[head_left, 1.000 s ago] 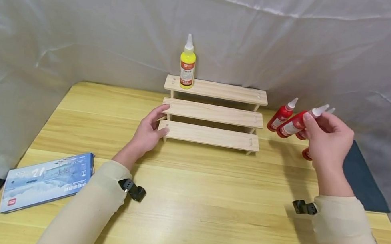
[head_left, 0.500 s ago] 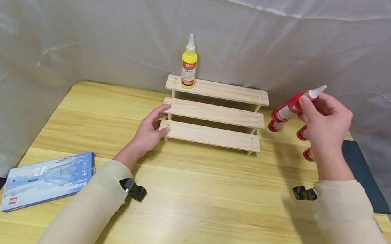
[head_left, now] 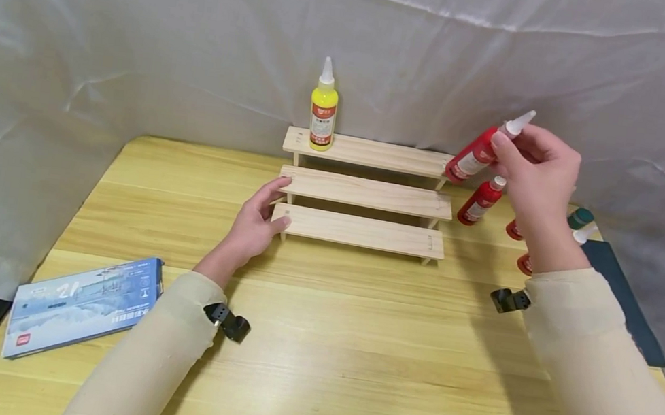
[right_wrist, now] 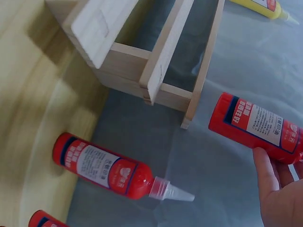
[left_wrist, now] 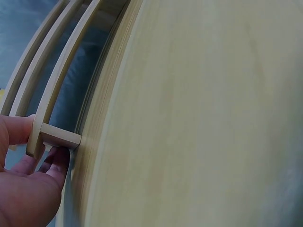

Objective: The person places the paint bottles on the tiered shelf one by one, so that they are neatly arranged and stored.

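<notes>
In the head view, a three-tier wooden display rack (head_left: 360,231) stands at the back of the table. My left hand (head_left: 247,225) grips its left end, thumb on the lowest board; the left wrist view shows the fingers curled around the end support (left_wrist: 61,136). My right hand (head_left: 541,183) holds a red squeeze bottle (head_left: 472,160) with a white pointed nozzle. That bottle is tilted, raised off the table, its base overlapping the right end of the top tier; the right wrist view shows its base (right_wrist: 220,113) apart from the rack. A yellow bottle (head_left: 323,117) stands upright on the top tier's left.
Right of the rack another red bottle (head_left: 481,202) stands on the table (head_left: 353,353). More red bottles are partly hidden behind my right wrist, near a green bottle (head_left: 580,219) and a dark sheet (head_left: 624,295). A blue box (head_left: 84,306) lies at left. Grey cloth (head_left: 204,35) hangs behind.
My right hand has carried the red bottle up and left, from above the other red bottles to the right end of the top tier. The left hand stays on the rack.
</notes>
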A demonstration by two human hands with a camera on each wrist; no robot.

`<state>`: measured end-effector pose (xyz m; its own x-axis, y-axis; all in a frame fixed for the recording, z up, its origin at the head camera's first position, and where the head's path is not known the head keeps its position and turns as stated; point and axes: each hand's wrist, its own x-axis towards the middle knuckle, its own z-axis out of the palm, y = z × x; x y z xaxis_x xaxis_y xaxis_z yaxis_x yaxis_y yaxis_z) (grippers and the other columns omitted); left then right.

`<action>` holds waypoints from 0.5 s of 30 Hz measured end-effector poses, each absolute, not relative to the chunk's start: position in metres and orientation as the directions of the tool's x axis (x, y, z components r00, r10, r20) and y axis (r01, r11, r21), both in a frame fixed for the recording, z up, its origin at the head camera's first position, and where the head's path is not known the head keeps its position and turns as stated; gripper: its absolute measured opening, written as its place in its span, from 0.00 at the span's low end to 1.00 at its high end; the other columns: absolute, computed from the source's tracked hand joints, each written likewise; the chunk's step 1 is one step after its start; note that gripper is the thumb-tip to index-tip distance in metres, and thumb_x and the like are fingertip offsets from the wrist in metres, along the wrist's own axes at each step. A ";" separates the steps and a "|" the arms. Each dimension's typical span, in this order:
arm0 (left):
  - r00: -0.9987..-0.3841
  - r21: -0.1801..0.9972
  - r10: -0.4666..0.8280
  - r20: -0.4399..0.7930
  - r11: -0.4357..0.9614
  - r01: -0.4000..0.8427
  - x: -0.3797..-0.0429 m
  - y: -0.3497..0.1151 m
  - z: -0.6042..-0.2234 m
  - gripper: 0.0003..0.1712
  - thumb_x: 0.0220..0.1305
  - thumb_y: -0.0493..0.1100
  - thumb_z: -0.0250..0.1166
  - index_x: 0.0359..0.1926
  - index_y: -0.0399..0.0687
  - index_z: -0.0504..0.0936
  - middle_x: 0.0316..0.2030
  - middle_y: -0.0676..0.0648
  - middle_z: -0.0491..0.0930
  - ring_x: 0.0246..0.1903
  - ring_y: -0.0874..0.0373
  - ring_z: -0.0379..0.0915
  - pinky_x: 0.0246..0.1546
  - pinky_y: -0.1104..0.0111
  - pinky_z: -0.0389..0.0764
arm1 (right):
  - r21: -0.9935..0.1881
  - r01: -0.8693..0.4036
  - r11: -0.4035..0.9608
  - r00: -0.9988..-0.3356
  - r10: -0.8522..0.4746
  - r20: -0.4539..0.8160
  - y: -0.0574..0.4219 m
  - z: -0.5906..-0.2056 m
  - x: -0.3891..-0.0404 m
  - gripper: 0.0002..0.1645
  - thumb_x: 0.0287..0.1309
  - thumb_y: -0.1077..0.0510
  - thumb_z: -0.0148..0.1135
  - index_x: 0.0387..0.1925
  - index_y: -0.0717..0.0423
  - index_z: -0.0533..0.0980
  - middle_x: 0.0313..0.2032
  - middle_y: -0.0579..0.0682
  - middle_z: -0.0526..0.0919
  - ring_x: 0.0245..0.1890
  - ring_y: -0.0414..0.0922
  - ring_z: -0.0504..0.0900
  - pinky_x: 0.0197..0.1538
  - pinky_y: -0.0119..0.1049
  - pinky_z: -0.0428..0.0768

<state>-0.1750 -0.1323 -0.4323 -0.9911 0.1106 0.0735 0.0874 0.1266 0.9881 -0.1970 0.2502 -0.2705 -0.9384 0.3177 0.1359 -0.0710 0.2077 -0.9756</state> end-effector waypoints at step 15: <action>-0.991 0.990 0.111 0.073 0.110 0.085 -0.175 -0.132 -0.435 0.41 0.62 0.21 0.61 0.71 0.56 0.69 0.67 0.46 0.70 0.66 0.53 0.63 0.68 0.58 0.59 | -0.965 -0.095 0.245 -0.964 0.218 0.150 0.230 -0.265 -0.231 0.23 0.54 0.50 0.75 0.52 0.50 0.85 0.47 0.51 0.83 0.43 0.44 0.80 0.42 0.30 0.82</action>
